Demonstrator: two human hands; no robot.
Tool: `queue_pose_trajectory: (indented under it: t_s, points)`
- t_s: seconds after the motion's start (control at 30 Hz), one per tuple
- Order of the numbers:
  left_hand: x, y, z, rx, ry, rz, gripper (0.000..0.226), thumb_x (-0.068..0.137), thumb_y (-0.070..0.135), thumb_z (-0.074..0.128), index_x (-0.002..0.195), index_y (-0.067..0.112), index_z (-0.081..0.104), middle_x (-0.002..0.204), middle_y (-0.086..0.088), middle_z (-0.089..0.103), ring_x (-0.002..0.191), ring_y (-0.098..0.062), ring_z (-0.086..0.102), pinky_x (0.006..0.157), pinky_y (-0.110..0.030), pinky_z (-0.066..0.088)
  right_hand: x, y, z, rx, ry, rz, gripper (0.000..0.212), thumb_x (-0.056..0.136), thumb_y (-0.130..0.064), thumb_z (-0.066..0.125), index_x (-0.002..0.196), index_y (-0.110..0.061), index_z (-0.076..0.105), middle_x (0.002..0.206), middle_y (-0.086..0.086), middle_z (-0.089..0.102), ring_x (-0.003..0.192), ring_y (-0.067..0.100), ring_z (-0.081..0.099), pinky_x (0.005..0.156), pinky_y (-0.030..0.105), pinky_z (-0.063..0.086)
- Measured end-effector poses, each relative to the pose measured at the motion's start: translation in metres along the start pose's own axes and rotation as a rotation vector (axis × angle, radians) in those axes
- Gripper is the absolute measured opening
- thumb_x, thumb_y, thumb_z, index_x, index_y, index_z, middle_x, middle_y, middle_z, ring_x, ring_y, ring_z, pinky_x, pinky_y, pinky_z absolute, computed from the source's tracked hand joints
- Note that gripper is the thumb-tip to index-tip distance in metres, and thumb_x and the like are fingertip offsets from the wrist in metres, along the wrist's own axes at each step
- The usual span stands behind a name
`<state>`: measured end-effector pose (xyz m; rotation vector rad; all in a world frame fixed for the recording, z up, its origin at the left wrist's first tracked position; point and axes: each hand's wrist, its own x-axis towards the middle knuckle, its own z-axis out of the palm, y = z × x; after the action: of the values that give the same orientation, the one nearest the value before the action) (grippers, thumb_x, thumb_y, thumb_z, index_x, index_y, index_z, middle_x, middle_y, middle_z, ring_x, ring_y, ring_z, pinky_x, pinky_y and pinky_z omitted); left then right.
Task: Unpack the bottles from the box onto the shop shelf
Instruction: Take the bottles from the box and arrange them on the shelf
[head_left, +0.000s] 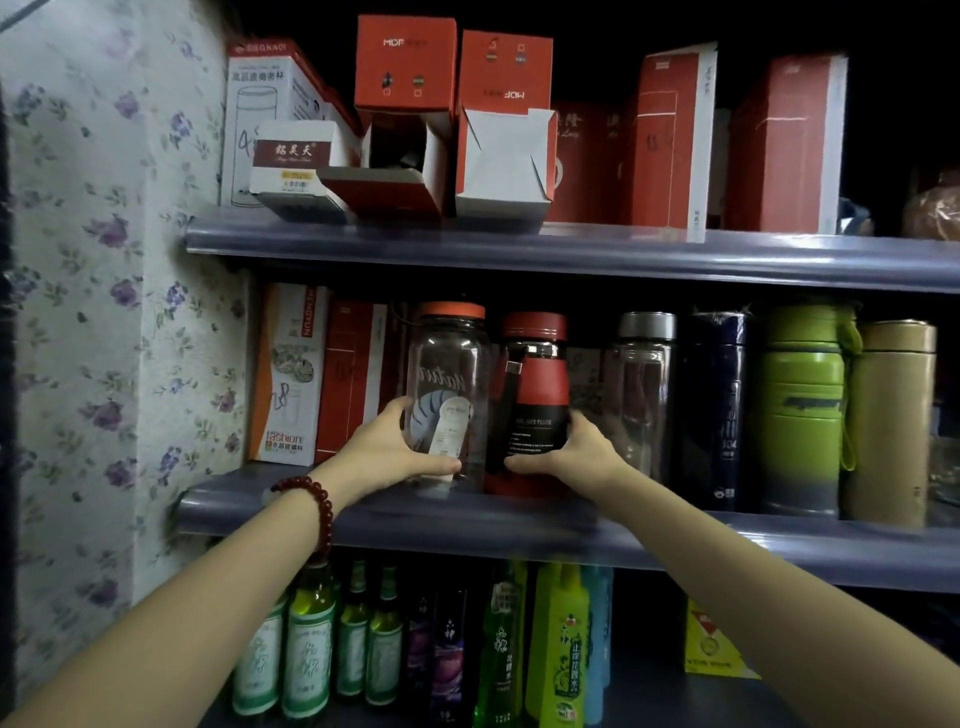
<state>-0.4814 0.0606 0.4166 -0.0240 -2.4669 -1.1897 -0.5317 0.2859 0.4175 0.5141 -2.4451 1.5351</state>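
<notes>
On the middle shelf (519, 525) two bottles stand upright side by side. The clear bottle with an orange-red lid (451, 374) is held low down by my left hand (395, 452), thumb across its front. Right of it, the red and black bottle (532, 395) is gripped at its lower part by my right hand (576, 454). Both bottle bases sit at the shelf's front edge. A red bead bracelet is on my left wrist.
A clear grey-lidded bottle (644, 395), a dark blue flask (714, 410), a green flask (802, 410) and a gold flask (891, 421) stand to the right. Red and white boxes (405, 67) fill the top shelf. Green bottles (311, 649) line the bottom shelf. Floral wallpaper is left.
</notes>
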Motion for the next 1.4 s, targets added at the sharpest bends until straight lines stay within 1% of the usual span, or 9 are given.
queue_pose_trajectory:
  t_s: [0.17, 0.33, 0.43, 0.67, 0.87, 0.97, 1.1, 1.27, 1.4]
  points:
    - [0.006, -0.004, -0.001, -0.046, -0.046, -0.013, 0.115, 0.059, 0.041, 0.086, 0.149, 0.027, 0.016, 0.137, -0.004, 0.052, 0.128, -0.02, 0.046, 0.106, -0.036, 0.036, 0.005, 0.004, 0.005, 0.072, -0.054, 0.0, 0.101, 0.033, -0.04, 0.093, 0.121, -0.02, 0.048, 0.109, 0.0, 0.068, 0.099, 0.018, 0.067, 0.094, 0.042, 0.053]
    - [0.005, -0.006, -0.001, -0.064, -0.063, -0.017, 0.123, 0.049, 0.05, 0.087, 0.148, 0.033, 0.016, 0.137, -0.002, 0.053, 0.126, -0.019, 0.048, 0.109, -0.04, 0.037, -0.005, -0.003, 0.018, 0.075, 0.109, -0.02, 0.083, 0.057, -0.031, 0.089, 0.123, -0.016, 0.04, 0.111, 0.002, 0.059, 0.097, 0.018, 0.061, 0.074, 0.027, 0.048]
    - [0.005, -0.007, 0.001, -0.076, -0.051, -0.009, 0.119, 0.055, 0.044, 0.087, 0.148, 0.034, 0.014, 0.136, -0.003, 0.053, 0.126, -0.019, 0.049, 0.108, -0.039, 0.038, -0.01, -0.002, 0.016, 0.105, 0.106, -0.062, 0.077, 0.062, -0.028, 0.088, 0.121, -0.019, 0.039, 0.105, -0.002, 0.058, 0.084, 0.005, 0.057, 0.061, 0.018, 0.044]
    - [0.006, -0.014, 0.005, -0.073, -0.002, -0.01, 0.119, 0.054, 0.049, 0.086, 0.147, 0.036, 0.014, 0.132, -0.001, 0.055, 0.122, -0.019, 0.052, 0.107, -0.042, 0.041, -0.013, 0.001, 0.015, 0.111, 0.105, -0.081, 0.076, 0.063, -0.03, 0.087, 0.123, -0.021, 0.042, 0.104, -0.006, 0.06, 0.086, 0.0, 0.057, 0.061, 0.013, 0.042]
    - [0.004, -0.003, 0.025, 0.031, 0.178, 0.001, 0.137, 0.04, 0.066, 0.08, 0.147, 0.041, -0.003, 0.147, -0.002, 0.041, 0.132, -0.026, 0.043, 0.105, -0.045, 0.04, -0.013, 0.003, 0.016, 0.115, 0.118, -0.097, 0.075, 0.064, -0.03, 0.086, 0.124, -0.02, 0.042, 0.1, -0.009, 0.059, 0.084, -0.002, 0.055, 0.06, 0.012, 0.041]
    - [0.008, 0.002, 0.019, -0.067, 0.061, -0.039, 0.139, 0.047, 0.062, 0.082, 0.149, 0.035, -0.007, 0.153, -0.002, 0.032, 0.138, -0.023, 0.035, 0.111, -0.04, 0.033, -0.011, 0.004, 0.014, 0.124, 0.096, -0.103, 0.076, 0.065, -0.029, 0.086, 0.125, -0.022, 0.041, 0.1, -0.009, 0.06, 0.085, -0.002, 0.056, 0.06, 0.012, 0.042]
    - [0.013, 0.005, -0.006, -0.235, -0.154, -0.202, 0.104, 0.065, 0.036, 0.083, 0.149, 0.02, 0.024, 0.145, -0.004, 0.044, 0.124, -0.02, 0.045, 0.105, -0.039, 0.037, -0.013, 0.006, 0.009, 0.132, 0.046, -0.081, 0.075, 0.066, -0.025, 0.085, 0.125, -0.024, 0.04, 0.101, -0.01, 0.06, 0.085, 0.0, 0.057, 0.061, 0.013, 0.043]
    - [0.01, 0.003, 0.008, -0.171, 0.02, -0.196, 0.123, 0.05, 0.05, 0.088, 0.148, 0.014, 0.021, 0.144, -0.007, 0.044, 0.131, -0.024, 0.044, 0.108, -0.036, 0.037, -0.014, 0.0, 0.022, 0.056, 0.188, -0.07, 0.077, 0.061, -0.033, 0.087, 0.119, -0.017, 0.039, 0.112, 0.006, 0.059, 0.094, 0.02, 0.061, 0.076, 0.032, 0.053]
    - [0.003, 0.005, 0.013, -0.079, 0.109, -0.063, 0.11, 0.054, 0.05, 0.086, 0.143, 0.019, 0.027, 0.132, 0.002, 0.054, 0.119, -0.016, 0.053, 0.098, -0.03, 0.044, -0.012, -0.001, 0.041, -0.151, 0.303, -0.049, 0.097, 0.059, -0.049, 0.081, 0.132, -0.015, 0.026, 0.124, 0.012, 0.045, 0.114, 0.033, 0.051, 0.088, 0.043, 0.049]
